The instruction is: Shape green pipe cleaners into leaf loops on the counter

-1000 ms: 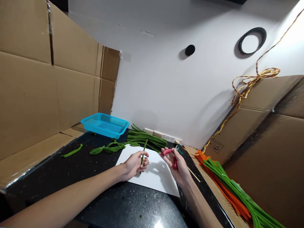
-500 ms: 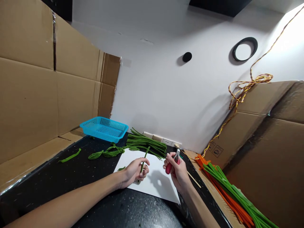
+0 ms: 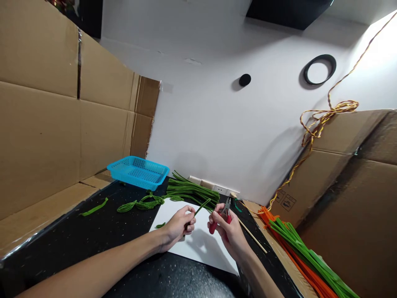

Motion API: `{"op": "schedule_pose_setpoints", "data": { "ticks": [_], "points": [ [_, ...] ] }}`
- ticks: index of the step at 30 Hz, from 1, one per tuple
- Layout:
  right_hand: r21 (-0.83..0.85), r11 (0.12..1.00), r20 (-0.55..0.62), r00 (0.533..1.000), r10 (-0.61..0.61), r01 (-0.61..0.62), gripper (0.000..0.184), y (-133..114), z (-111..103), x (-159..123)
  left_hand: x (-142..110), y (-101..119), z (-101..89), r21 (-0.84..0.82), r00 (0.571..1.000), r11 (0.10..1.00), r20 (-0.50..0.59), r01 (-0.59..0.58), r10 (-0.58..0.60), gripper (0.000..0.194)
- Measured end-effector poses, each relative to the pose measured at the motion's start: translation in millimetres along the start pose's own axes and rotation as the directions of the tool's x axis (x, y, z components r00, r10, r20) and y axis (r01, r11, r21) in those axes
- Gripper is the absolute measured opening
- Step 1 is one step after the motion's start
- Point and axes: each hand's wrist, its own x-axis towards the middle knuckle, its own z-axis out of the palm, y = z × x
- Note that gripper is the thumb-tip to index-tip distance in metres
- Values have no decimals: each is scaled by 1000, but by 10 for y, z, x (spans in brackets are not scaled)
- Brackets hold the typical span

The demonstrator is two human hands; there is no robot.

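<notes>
Over the white sheet [image 3: 201, 248], my left hand [image 3: 180, 223] is closed on a dark green pipe cleaner [image 3: 203, 206], whose free end slants up to the right. My right hand [image 3: 228, 227] grips red-handled pliers [image 3: 228, 218], their metal jaws pointing up; the two handles are spread somewhat apart. The pliers and the pipe cleaner's tip are close together but do not touch. A small green piece [image 3: 160, 225] lies on the sheet by my left wrist. Behind the hands rests a bundle of green pipe cleaners [image 3: 192, 190].
Bent green loops [image 3: 149, 203] and a light green strip [image 3: 94, 207] lie on the black table [image 3: 124, 231] at left. A blue basket [image 3: 139, 178] stands behind them. On the right are a thin wooden stick [image 3: 254, 236] and orange [image 3: 297, 260] and green strips [image 3: 310, 254]. Cardboard walls [image 3: 40, 145] flank the table.
The pipe cleaner has tilted from nearly upright toward the right. My right hand has turned the pliers so both red handles show, spread wider. The view has shifted slightly.
</notes>
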Motion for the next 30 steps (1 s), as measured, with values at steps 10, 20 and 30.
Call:
{"op": "schedule_pose_setpoints", "data": {
  "ticks": [10, 20, 30],
  "points": [
    [-816, 523, 183, 968, -171, 246, 19, 152, -11, 4, -51, 113, 71, 2, 987, 988, -35, -156, 156, 59],
    [-858, 315, 204, 831, -517, 406, 16, 149, -54, -38, 21, 66, 24, 192, 979, 961, -19, -197, 204, 57],
    [-741, 157, 438, 647, -624, 653, 36, 150, -10, -89, -69, 106, 119, 343, 965, 904, 137, -256, 222, 52]
  ]
}}
